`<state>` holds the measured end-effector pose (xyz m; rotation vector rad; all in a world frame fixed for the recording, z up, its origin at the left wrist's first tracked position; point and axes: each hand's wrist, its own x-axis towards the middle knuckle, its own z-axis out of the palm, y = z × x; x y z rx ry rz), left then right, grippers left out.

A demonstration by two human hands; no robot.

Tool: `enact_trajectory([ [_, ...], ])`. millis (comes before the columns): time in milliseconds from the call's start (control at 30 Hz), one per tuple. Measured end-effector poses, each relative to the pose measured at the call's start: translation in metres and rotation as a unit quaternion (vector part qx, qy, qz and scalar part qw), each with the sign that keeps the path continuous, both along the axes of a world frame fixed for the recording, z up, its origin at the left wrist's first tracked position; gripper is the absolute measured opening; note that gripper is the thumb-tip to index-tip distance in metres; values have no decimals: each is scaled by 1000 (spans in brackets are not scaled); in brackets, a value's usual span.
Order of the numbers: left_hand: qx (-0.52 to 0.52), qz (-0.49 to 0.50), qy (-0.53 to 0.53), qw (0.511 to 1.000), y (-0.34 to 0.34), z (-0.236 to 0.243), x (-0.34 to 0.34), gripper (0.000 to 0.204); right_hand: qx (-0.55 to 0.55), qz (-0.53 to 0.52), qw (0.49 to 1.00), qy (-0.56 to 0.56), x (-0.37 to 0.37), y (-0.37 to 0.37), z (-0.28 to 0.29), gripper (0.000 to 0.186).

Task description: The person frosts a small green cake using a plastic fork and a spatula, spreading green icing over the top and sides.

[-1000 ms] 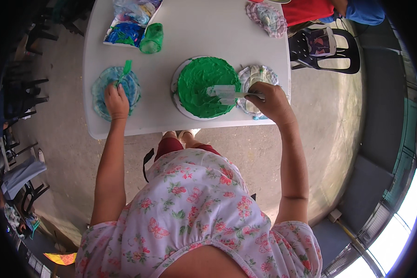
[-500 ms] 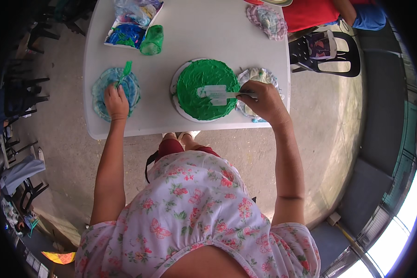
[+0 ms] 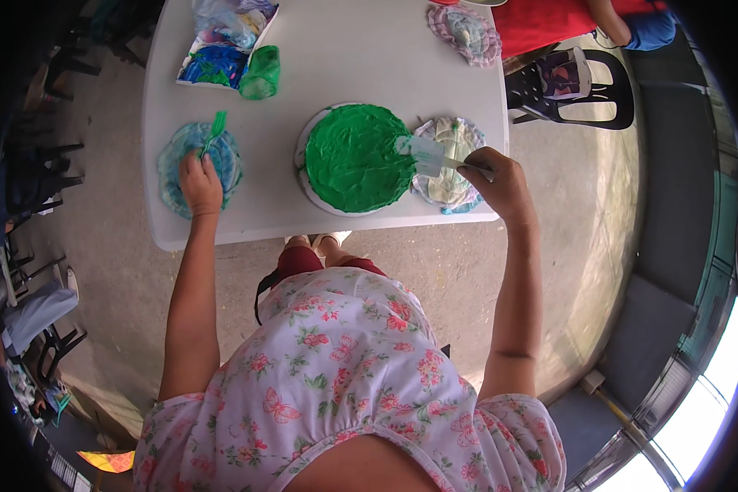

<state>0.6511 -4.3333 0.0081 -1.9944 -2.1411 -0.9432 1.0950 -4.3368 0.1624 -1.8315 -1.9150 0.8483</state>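
Note:
A round cake [image 3: 348, 156] coated in green frosting sits on a white board [image 3: 303, 127] at the middle of the table's near edge. My right hand [image 3: 494, 179] is closed on the handle of a translucent flat spatula [image 3: 425, 156], its blade at the cake's right edge, over a cream, blue-tinged crumpled round piece [image 3: 455, 190]. My left hand [image 3: 201, 184] grips a green plastic fork [image 3: 217, 125] above a blue-stained crumpled round piece [image 3: 172, 168]. Whether these round pieces are cloth or plastic, I cannot tell.
The white table [image 3: 361, 49] holds a paint-smeared tray [image 3: 213, 66], a green cup-like container [image 3: 259, 78] and a pink crumpled piece [image 3: 465, 33]. Another person in red [image 3: 541, 20] is at upper right, beside a black chair [image 3: 611, 98]. More chairs [image 3: 53, 164] stand at left.
The spatula in my right hand has moved rightward from over the cake's middle to its right edge, after a slight shift left. My left hand stays about where it was, still holding the fork.

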Motion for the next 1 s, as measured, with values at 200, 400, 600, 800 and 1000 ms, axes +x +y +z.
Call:
enact_trajectory([
  [200,-15,-3,1,1000,0,0,-1,19,-32,57,998,23,-36,-2,-1,16],
  [400,-7,-8,11,1000,1,-2,-2,19,-2,45,999,24,-25,-6,-15,16],
  [600,-15,-5,4,1000,-1,0,-1,20,1,-18,1000,0,-3,-10,-5,15],
  [800,-12,-3,6,1000,0,-1,0,20,1,44,998,36,-40,-5,-6,15],
  [1000,-21,7,8,1000,0,-1,0,21,26,86,996,13,-51,1,-7,15],
])
